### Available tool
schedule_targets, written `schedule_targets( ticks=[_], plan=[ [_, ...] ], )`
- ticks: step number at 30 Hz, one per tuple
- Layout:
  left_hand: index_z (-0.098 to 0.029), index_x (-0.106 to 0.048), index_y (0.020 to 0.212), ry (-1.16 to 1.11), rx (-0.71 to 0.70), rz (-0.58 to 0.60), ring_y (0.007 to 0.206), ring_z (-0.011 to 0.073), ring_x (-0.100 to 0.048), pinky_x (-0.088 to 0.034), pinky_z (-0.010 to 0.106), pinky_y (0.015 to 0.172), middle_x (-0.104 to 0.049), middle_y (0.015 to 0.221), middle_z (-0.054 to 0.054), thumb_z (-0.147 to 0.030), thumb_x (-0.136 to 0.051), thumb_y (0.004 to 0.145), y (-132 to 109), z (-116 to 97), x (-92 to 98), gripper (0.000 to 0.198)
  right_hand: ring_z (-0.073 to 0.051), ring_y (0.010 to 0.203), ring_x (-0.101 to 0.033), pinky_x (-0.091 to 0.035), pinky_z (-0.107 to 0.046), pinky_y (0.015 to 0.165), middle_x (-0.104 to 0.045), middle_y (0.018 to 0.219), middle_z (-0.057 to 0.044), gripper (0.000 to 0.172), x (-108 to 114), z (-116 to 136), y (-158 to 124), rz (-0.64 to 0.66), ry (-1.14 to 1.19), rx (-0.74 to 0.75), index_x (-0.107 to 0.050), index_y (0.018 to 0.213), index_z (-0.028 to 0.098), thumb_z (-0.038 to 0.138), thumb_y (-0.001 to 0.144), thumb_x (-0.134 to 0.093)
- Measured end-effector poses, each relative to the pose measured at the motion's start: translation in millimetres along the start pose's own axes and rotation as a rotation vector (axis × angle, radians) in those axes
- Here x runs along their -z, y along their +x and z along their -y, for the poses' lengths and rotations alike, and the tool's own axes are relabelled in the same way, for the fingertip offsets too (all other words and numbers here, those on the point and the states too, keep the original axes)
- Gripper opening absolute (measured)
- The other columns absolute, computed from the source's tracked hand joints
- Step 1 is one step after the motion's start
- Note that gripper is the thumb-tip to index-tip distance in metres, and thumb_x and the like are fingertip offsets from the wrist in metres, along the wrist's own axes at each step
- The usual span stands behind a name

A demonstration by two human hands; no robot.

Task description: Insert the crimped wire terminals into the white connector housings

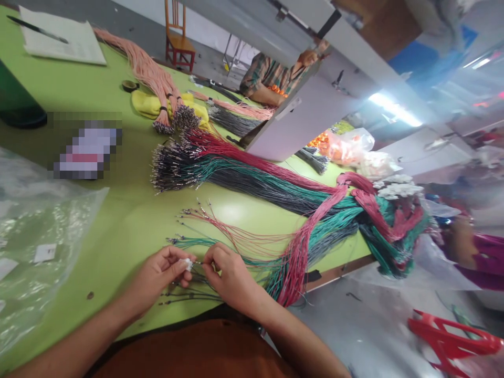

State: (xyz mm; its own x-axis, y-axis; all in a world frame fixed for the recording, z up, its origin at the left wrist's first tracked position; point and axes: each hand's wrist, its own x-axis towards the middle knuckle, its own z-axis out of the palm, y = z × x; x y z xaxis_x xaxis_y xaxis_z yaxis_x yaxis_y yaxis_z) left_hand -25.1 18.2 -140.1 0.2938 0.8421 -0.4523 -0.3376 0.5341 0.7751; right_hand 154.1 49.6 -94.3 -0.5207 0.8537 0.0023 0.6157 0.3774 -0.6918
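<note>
My left hand [163,274] pinches a small white connector housing [189,264] between thumb and fingers, low in the middle of the head view. Close on its right, my right hand [226,268] is closed on a thin wire, whose metal tip points at the housing. Whether the tip sits inside the housing I cannot tell. Around both hands lie loose dark wires [189,296], green wires [189,242] and red wires [236,231] with crimped ends. Beyond them stretches a thick bundle of red, green and black wires [252,181], its terminals [165,165] at the left.
A plastic bag [47,231] covers the table's left side. Behind it lie a pixelated phone-like object [88,152], paper [63,37] with a pen, and pink wires [137,60] on a yellow cloth. A grey panel [291,121] stands at the back; another person's arm [263,92] shows behind it.
</note>
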Motion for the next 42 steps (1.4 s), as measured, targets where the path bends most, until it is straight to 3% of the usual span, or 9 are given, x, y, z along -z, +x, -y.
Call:
schedule_targets(
  ticks=[7, 16, 23, 29, 37, 39, 42],
  plan=[
    [-0.017, -0.060, 0.091, 0.011, -0.003, -0.006, 0.067, 0.0132, -0.059, -0.047, 0.027, 0.063, -0.065, 0.074, 0.001, -0.034, -0.063, 0.079, 0.4, 3.7, 2.3, 0.021, -0.015, 0.070, -0.049, -0.038, -0.025, 0.066, -0.054, 0.072, -0.002, 0.014, -2.6, 2.4, -0.6, 0.016, -0.184, 0.078, -0.050, 0.072, 0.018, 0.008, 0.082, -0.049],
    [-0.017, -0.058, 0.086, 0.049, -0.021, 0.004, 0.059, 0.0127, -0.058, -0.045, 0.026, 0.060, -0.064, 0.063, -0.002, -0.034, -0.066, 0.076, 0.2, 0.3, -2.3, 0.022, -0.016, 0.070, -0.049, -0.035, -0.028, 0.068, -0.057, 0.075, -0.004, 0.013, -9.0, 6.3, 0.3, 0.060, -0.349, 0.135, -0.053, 0.075, 0.016, 0.011, 0.086, -0.049],
    [-0.017, -0.057, 0.085, 0.034, 0.011, 0.016, 0.058, 0.0122, -0.057, -0.044, 0.025, 0.059, -0.064, 0.061, -0.003, -0.034, -0.065, 0.077, -1.4, -0.5, -0.6, 0.021, -0.016, 0.071, -0.049, -0.034, -0.029, 0.069, -0.058, 0.077, -0.005, 0.016, -11.1, 2.9, -1.1, 0.061, -0.392, 0.245, -0.056, 0.079, 0.015, 0.013, 0.090, -0.044],
    [-0.017, -0.057, 0.087, 0.016, 0.025, 0.007, 0.059, 0.0123, -0.058, -0.046, 0.026, 0.060, -0.064, 0.064, -0.003, -0.035, -0.063, 0.078, -1.6, 1.0, 0.1, 0.020, -0.015, 0.073, -0.051, -0.032, -0.030, 0.070, -0.061, 0.079, -0.004, 0.012, -6.0, 1.0, 0.8, -0.013, -0.289, 0.206, -0.055, 0.079, 0.016, 0.014, 0.088, -0.047],
    [-0.016, -0.056, 0.085, 0.032, 0.000, 0.008, 0.058, 0.0115, -0.058, -0.047, 0.025, 0.058, -0.063, 0.062, -0.003, -0.035, -0.066, 0.076, 1.2, 0.3, -3.1, 0.024, -0.016, 0.071, -0.052, -0.037, -0.031, 0.070, -0.060, 0.076, -0.005, 0.016, -15.2, 4.7, 1.1, 0.049, -0.272, 0.165, -0.057, 0.077, 0.015, 0.013, 0.088, -0.045],
    [-0.016, -0.055, 0.088, 0.028, -0.009, 0.016, 0.056, 0.0111, -0.058, -0.047, 0.024, 0.055, -0.062, 0.062, -0.003, -0.036, -0.066, 0.075, 0.6, 0.5, -3.9, 0.027, -0.017, 0.074, -0.054, -0.040, -0.030, 0.071, -0.062, 0.078, -0.006, 0.017, -10.5, 4.7, 0.9, 0.029, -0.147, 0.112, -0.058, 0.079, 0.016, 0.015, 0.089, -0.044],
    [-0.018, -0.051, 0.099, 0.005, -0.044, 0.043, 0.047, 0.0072, -0.054, -0.041, 0.020, 0.041, -0.066, 0.084, 0.002, -0.040, -0.063, 0.077, -2.4, 0.4, -3.4, 0.034, -0.016, 0.072, -0.058, -0.044, -0.027, 0.068, -0.065, 0.076, -0.005, 0.020, 18.0, -4.2, -12.3, 0.079, 0.212, -0.074, -0.059, 0.079, 0.018, 0.029, 0.090, -0.047]
  ],
)
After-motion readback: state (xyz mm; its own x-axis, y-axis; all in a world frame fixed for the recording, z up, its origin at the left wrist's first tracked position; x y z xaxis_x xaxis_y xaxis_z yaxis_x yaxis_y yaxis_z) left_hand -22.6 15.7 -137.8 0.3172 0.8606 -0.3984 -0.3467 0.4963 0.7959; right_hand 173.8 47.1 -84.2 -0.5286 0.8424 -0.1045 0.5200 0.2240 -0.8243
